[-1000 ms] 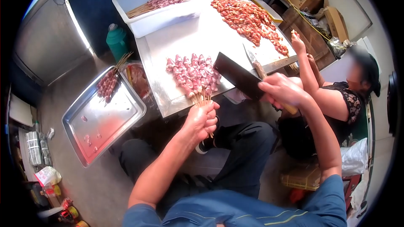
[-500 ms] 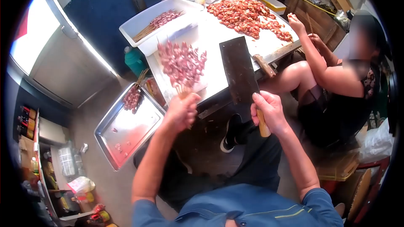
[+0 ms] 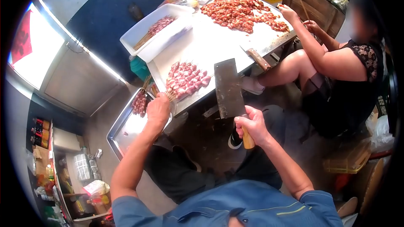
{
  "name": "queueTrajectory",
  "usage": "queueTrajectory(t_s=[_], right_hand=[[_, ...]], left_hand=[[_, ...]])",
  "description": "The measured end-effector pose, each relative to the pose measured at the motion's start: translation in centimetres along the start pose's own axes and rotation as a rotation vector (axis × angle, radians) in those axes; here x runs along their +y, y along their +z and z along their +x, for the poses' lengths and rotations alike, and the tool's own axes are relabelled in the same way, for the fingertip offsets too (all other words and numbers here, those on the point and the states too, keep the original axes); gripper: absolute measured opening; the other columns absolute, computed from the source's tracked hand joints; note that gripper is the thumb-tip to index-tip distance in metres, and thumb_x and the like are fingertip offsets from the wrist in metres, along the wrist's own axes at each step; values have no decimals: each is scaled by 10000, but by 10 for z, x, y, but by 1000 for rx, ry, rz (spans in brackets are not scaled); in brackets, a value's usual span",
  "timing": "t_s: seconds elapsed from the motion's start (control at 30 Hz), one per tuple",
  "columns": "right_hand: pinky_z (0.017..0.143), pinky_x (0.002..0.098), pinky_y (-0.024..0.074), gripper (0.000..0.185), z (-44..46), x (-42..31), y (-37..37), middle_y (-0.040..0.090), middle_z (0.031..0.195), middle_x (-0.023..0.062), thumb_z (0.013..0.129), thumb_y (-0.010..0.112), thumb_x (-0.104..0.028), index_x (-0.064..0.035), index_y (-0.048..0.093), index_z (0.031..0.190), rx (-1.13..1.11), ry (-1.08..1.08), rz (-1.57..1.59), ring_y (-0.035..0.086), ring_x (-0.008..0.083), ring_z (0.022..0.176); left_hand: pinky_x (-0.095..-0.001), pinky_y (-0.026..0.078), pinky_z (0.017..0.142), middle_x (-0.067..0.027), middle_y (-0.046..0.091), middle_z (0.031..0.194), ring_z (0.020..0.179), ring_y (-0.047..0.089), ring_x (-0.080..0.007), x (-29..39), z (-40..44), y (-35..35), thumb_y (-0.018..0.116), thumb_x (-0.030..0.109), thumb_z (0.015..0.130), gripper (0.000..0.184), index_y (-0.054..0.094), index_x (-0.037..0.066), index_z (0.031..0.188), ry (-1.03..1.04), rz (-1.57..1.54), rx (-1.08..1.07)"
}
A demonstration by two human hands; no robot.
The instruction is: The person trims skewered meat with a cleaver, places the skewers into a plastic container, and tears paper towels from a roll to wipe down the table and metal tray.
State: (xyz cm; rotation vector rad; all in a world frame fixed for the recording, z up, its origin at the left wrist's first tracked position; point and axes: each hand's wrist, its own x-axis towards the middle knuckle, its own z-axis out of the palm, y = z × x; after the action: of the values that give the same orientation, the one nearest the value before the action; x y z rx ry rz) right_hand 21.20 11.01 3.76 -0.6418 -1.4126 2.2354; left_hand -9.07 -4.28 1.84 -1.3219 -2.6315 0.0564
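Note:
My left hand (image 3: 158, 108) is closed round the stick ends of a bunch of meat skewers (image 3: 185, 80), whose meat is at the near left corner of the white table (image 3: 210, 42). In my right hand (image 3: 252, 124) is the wooden handle of a cleaver (image 3: 228, 88), its broad dark blade upright beyond the table's front edge. A knife with a wooden handle (image 3: 258, 59) lies near that edge. Left of my left hand, darker skewers (image 3: 139, 102) rest in a metal tray (image 3: 112, 136). A white tub (image 3: 166, 44) with more skewers stands at the table's left.
A heap of cut meat (image 3: 235, 11) covers the back of the table. At the right sits a person (image 3: 336, 61), one hand near the heap and one leg reaching toward the table. A green flask (image 3: 138, 67) stands behind the tray; shelves with bottles (image 3: 42, 132) are far left.
The skewers in my left hand have moved left and down to the table corner. The cleaver has swung from slanting to upright, lower and to the left. The view has shifted.

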Motion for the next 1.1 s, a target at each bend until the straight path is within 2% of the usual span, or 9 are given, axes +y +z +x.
queueTrajectory(t_s=[0.2,0.27,0.3,0.33,0.43,0.53,0.67,0.9,1.1], right_hand=[[510,240,464,154,26,0,17,585,724,48,826,598,-50,3,568,967,-160,-6,-125,560,108,546],[526,243,466,162,32,2,22,590,718,51,820,591,-45,12,576,971,-182,-7,-157,567,109,558],[528,245,465,159,34,2,24,589,709,50,818,586,-45,13,579,966,-174,-13,-184,566,109,559],[529,247,464,156,35,1,26,587,700,49,815,581,-45,13,582,960,-165,-18,-212,566,110,559],[529,252,463,145,39,-4,22,582,687,51,810,574,-50,10,578,941,-169,1,-227,562,113,555],[532,252,462,134,37,-8,17,580,686,57,802,572,-54,6,573,922,-158,29,-212,557,113,551],[539,253,463,134,36,-12,17,578,684,58,804,571,-52,4,569,926,-156,50,-206,555,116,553],[538,271,470,139,37,-13,11,583,687,67,780,574,-62,26,580,887,-137,26,-272,565,127,548],[541,268,472,125,36,-18,15,575,671,60,780,577,-57,24,583,874,-140,-2,-359,567,122,550]], left_hand=[[-477,536,687,-312,640,830,742,661,-446,0,-3,-27,542,133,789,294,463,-103,946,77,-166,-118],[-480,528,703,-346,619,934,743,656,-449,3,-2,-51,550,168,783,380,451,-108,1024,59,-293,-399],[-434,526,589,-305,624,981,651,655,-354,1,1,-54,590,213,788,429,456,-75,1076,39,-407,-461],[-434,526,589,-305,624,981,651,655,-354,0,0,-57,590,213,788,429,456,-75,1076,34,-406,-460],[-257,446,420,-132,651,822,548,573,-130,6,-9,-69,632,221,866,319,497,2,1053,-288,-1062,-674],[-249,441,418,-119,651,774,538,561,-123,7,-17,-56,608,185,909,214,524,20,1015,-449,-1503,-798],[-164,328,401,-58,615,770,511,448,-54,14,-29,-32,519,198,980,192,529,18,1045,-537,-2028,-1023],[-175,247,386,3,516,712,467,315,-34,49,-41,-27,457,320,1023,304,544,31,1061,-623,-2219,-951],[-190,238,382,31,425,653,461,297,-45,53,-40,-20,451,227,1018,206,515,31,1017,-622,-2217,-951]])
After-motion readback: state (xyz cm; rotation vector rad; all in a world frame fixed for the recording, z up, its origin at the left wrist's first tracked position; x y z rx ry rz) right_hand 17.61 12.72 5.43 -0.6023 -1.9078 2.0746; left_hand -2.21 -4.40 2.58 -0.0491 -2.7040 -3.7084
